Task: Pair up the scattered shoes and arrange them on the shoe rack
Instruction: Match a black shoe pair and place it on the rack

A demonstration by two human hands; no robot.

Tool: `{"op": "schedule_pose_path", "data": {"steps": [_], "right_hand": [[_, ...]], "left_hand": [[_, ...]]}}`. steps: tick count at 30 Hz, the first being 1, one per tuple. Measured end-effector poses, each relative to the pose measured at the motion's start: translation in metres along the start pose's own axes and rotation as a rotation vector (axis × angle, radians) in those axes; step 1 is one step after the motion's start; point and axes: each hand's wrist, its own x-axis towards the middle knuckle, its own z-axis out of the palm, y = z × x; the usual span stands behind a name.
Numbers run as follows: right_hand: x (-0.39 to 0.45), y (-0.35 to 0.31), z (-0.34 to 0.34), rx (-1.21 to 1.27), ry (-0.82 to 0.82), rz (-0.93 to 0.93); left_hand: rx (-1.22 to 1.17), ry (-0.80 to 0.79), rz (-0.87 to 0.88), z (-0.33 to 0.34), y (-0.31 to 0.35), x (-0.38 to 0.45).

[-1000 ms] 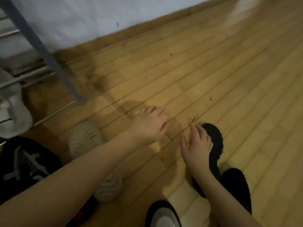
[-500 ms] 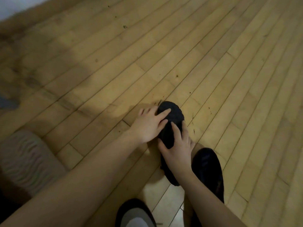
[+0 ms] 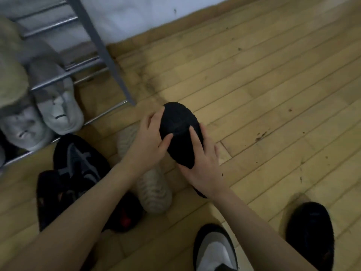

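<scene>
Both my hands hold a black shoe (image 3: 178, 122) above the wooden floor, toe pointing away from me. My left hand (image 3: 149, 139) grips its left side and my right hand (image 3: 201, 159) wraps its right side and heel. A matching black shoe (image 3: 310, 235) lies on the floor at the lower right. The grey metal shoe rack (image 3: 99, 45) stands at the upper left, with two pale grey sneakers (image 3: 56, 106) on its lowest bars. A beige knit shoe (image 3: 152, 190) lies under my left forearm. Black sneakers with grey stripes (image 3: 78, 163) lie left of it.
A black and white shoe (image 3: 214, 249) sits at the bottom edge between my arms. A beige shoe (image 3: 9, 75) rests on a higher rack bar at the far left. A white wall (image 3: 146, 14) with a wooden skirting runs behind the rack. Bare floorboards spread to the right.
Both hands closed on the black shoe and lifted it off the floor. My view swung back left, so the rack and the other shoes came into sight again.
</scene>
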Motion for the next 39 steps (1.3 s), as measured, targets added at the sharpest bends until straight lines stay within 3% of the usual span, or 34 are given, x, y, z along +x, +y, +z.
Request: {"op": "schedule_pose_path", "data": {"steps": [8,12,20,22,26,29,32,36,39], "right_hand": [[0.014,-0.076,0.027,0.008,-0.092,-0.264],[0.016,-0.092,0.038,0.033,-0.221,-0.329],[0.019,-0.110,0.023,0.101,-0.020,-0.543],[0.018,-0.112,0.022,0.186,-0.066,-0.514],[0.006,-0.107,0.028,0.316,-0.182,-0.284],[0.001,-0.109,0.026,0.371,-0.345,-0.244],[-0.008,-0.117,0.028,0.183,-0.453,-0.271],[-0.021,-0.120,0.038,0.030,-0.551,-0.253],[-0.025,-0.123,0.044,-0.061,-0.552,-0.270]], "left_hand": [[0.136,0.216,-0.137,-0.071,-0.048,-0.049],[0.099,0.193,-0.290,-0.081,-0.073,-0.072],[-0.063,0.241,-0.383,-0.084,-0.088,-0.079],[-0.062,0.241,-0.378,-0.085,-0.088,-0.076],[-0.208,0.191,-0.331,-0.093,-0.101,-0.090],[-0.327,0.139,-0.245,-0.100,-0.106,-0.109],[-0.246,0.144,-0.310,-0.100,-0.109,-0.122],[0.074,0.153,-0.387,-0.094,-0.112,-0.127],[0.034,0.203,-0.399,-0.089,-0.115,-0.125]]}}
